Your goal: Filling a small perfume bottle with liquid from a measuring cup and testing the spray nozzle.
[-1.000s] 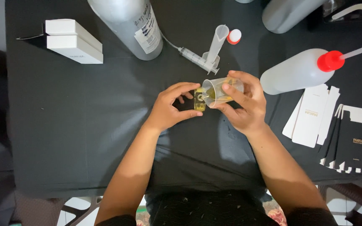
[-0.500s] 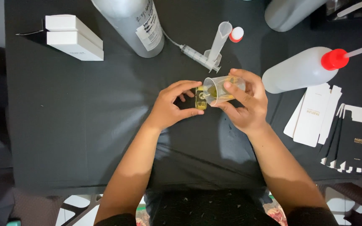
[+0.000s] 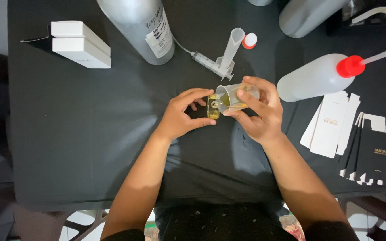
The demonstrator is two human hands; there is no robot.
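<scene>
A black cloth (image 3: 90, 134) covers the desk. Two white boxes (image 3: 80, 43) lie stacked at the far left, near a tall grey metal cylinder (image 3: 139, 27) with a paper label. Right of it a syringe (image 3: 206, 62) touches a clear measuring cylinder (image 3: 229, 51), with a small red-and-white cap (image 3: 249, 40) just beside. A wash bottle (image 3: 318, 78) with a red cap lies on its side at the right, above flat white cartons (image 3: 329, 127) and what seem to be black ones (image 3: 374, 154).

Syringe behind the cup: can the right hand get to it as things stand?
Probably not right away. The right hand is occupied, tilting a clear cup onto the small bottle held by the left hand. The syringe lies close behind, with bare cloth between.
</scene>
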